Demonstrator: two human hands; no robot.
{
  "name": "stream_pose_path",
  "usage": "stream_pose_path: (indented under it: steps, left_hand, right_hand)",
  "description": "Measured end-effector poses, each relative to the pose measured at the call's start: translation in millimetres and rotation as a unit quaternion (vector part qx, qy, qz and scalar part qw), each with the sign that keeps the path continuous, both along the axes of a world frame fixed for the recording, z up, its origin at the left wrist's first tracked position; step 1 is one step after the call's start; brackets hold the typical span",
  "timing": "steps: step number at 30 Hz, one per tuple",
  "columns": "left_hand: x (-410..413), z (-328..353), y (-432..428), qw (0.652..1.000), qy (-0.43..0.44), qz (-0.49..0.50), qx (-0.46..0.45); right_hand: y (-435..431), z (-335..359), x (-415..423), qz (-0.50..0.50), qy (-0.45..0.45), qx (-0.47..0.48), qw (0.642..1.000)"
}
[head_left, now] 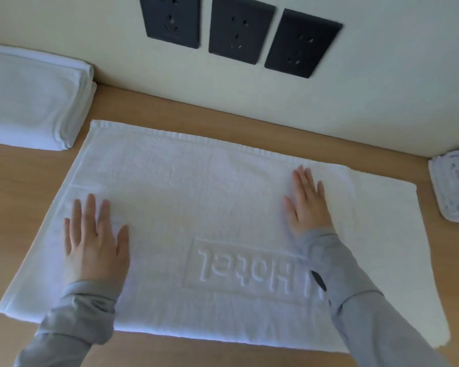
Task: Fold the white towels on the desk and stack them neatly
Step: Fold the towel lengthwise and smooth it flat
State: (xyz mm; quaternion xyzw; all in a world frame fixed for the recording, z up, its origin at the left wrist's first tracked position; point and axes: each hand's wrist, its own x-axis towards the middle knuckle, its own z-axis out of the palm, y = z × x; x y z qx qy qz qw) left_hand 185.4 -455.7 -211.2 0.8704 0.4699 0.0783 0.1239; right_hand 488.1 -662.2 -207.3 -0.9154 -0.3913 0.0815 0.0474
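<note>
A large white towel [196, 202] with an embossed "Hotel" panel lies spread flat on the wooden desk [16, 176]. My left hand [96, 239] rests flat on its left part, fingers straight and slightly spread. My right hand [308, 202] lies flat on its right part, fingers together and pointing toward the wall. Neither hand holds anything. A stack of folded white towels [29, 102] sits at the desk's far left, against the wall. Another rolled or bunched white towel [456, 186] stands at the right edge of the view.
The pale wall [170, 75] rises directly behind the desk and carries three dark power sockets [239, 30]. Bare wood shows in a strip between the spread towel and the wall, and along the near edge.
</note>
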Motion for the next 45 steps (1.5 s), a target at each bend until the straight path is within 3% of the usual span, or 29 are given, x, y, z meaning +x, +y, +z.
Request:
stream_pose_path:
  steps: [4, 8, 10, 14, 19, 22, 25, 29, 34, 37, 45]
  left_hand:
    - [80, 7, -57, 0.993, 0.001, -0.115, -0.015]
    - [105, -5, -70, 0.993, 0.035, -0.114, -0.022]
    - [102, -11, -69, 0.993, 0.041, -0.114, -0.002]
    - [103, -16, -70, 0.993, 0.055, -0.107, 0.011]
    - [106, -18, -70, 0.993, 0.049, -0.101, 0.022]
    - [106, -18, -71, 0.994, 0.048, -0.097, 0.025]
    - [106, -19, -71, 0.994, 0.049, -0.096, 0.031]
    - [106, -19, -71, 0.994, 0.049, -0.095, 0.032]
    - [106, -19, -70, 0.993, 0.057, -0.098, 0.027]
    - [105, -20, -69, 0.994, 0.058, -0.093, 0.03]
    - [113, -20, -81, 0.997, 0.028, -0.063, 0.017]
  right_hand:
    - [39, -8, -77, 0.206, -0.012, 0.03, 0.978]
    - [47, -15, -63, 0.28, -0.027, 0.016, 0.96]
    - [34, -15, -23, 0.242, -0.014, 0.013, 0.97]
    - [-27, -20, 77, 0.031, -0.026, -0.028, 0.999]
    - [-60, -15, 125, -0.096, -0.023, -0.103, 0.99]
    - [-29, -6, 73, -0.079, -0.027, -0.006, 0.996]
    - [-3, -3, -27, 0.048, -0.002, 0.073, 0.996]
    - [-31, -12, -93, 0.141, 0.006, 0.042, 0.989]
    - [-130, -12, -28, 0.037, -0.055, -0.025, 0.997]
    - [-182, -9, 10, -0.073, -0.04, -0.019, 0.996]
    - [-168, 2, 1, -0.155, 0.002, 0.058, 0.986]
